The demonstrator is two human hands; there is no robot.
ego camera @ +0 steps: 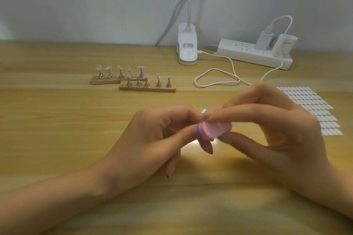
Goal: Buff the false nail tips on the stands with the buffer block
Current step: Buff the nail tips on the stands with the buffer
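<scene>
- Pink buffer block (215, 129), with purple layers at its left end, is held up over the bench (57, 120), mid-frame, between both hands.
- Right hand (267, 120): thumb below, fingers on top, pinching the buffer block. Firm grasp.
- Left hand (162, 129): fingers curled, thumb and forefinger pinching a small shiny piece (204, 110) that pokes up at the block's left end. It's blurred, so I can't tell whether it's a nail tip or a bit of stand.
- Stands (158, 82): ten metal ones, five on the rear wooden base (95, 82) and five on the front wooden base (147, 88), which overlaps the rear one's right end. They sit well beyond the hands.
- Nail tips (99, 67): each stand seems to carry a clear one. They're too small to tell buffed from unbuffed.
- Progress, my read: block and piece are touching, so this looks like the buffing step on one item in hand. Nothing shows how many tips are done, so assume most of the rows are left.
- Also on the bench:
  - a sheet of white ovals (305, 108) to the right
  - a clip lamp (187, 47) at the back
  - a power strip (254, 53) at the back
  - a looped white cable (215, 80)
</scene>
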